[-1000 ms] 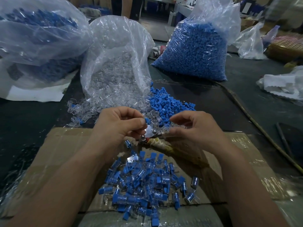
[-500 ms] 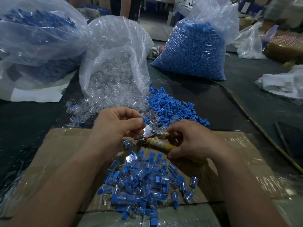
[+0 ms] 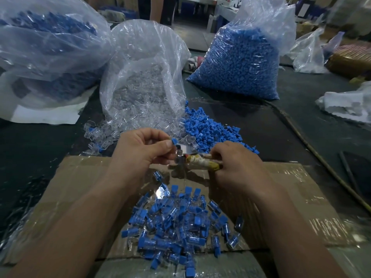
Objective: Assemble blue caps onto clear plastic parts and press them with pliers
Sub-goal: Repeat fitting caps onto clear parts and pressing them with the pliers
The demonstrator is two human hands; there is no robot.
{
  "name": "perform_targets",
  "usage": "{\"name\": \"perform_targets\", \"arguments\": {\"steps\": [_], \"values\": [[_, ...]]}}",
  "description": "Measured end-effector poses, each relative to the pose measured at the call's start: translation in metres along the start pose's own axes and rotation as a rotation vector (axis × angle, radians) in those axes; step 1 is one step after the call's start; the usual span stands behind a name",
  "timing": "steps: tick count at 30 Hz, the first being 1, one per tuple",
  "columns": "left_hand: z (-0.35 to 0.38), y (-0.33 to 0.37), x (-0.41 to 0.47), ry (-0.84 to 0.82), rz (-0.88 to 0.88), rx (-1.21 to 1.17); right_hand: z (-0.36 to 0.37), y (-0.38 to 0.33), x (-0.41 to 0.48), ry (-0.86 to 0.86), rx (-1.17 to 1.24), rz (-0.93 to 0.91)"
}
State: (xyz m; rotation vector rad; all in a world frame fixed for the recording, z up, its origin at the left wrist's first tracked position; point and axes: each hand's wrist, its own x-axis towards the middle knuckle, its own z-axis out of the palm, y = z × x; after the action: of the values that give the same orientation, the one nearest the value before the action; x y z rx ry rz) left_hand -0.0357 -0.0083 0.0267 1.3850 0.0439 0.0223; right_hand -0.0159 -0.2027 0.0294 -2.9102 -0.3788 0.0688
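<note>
Dozens of capped clear plastic pieces [image 3: 176, 227] lie heaped on the taped brown cardboard sheet [image 3: 80, 187]. Just beyond, the left hand [image 3: 140, 151], fingers curled, pinches a blue cap on a clear plastic part [image 3: 174, 141]; the right hand [image 3: 239, 167] has its grip closed round tape-wrapped pliers [image 3: 197, 159]. Farther off, loose blue caps [image 3: 206, 129] cover the dark surface [image 3: 281, 117].

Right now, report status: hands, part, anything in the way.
Left hand pinches capped part. Right hand grips pliers, nose at the part. Nothing in the way.
</note>
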Motion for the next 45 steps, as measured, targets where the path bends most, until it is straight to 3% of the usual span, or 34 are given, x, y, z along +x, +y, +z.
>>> {"name": "perform_targets", "arguments": {"steps": [6, 11, 32, 45], "values": [[-0.001, 0.004, 0.0, 0.037, 0.047, 0.014, -0.005, 0.002, -0.002, 0.135, 0.16, 0.026], [-0.001, 0.004, 0.0, 0.083, 0.104, 0.061, -0.005, -0.008, -0.006, 0.168, 0.329, -0.061], [0.002, 0.002, -0.001, 0.102, 0.221, 0.154, 0.0, -0.012, -0.005, 0.058, 0.285, -0.12], [0.005, -0.001, -0.004, 0.165, 0.279, 0.216, 0.001, -0.016, -0.006, 0.107, 0.293, -0.097]]}}
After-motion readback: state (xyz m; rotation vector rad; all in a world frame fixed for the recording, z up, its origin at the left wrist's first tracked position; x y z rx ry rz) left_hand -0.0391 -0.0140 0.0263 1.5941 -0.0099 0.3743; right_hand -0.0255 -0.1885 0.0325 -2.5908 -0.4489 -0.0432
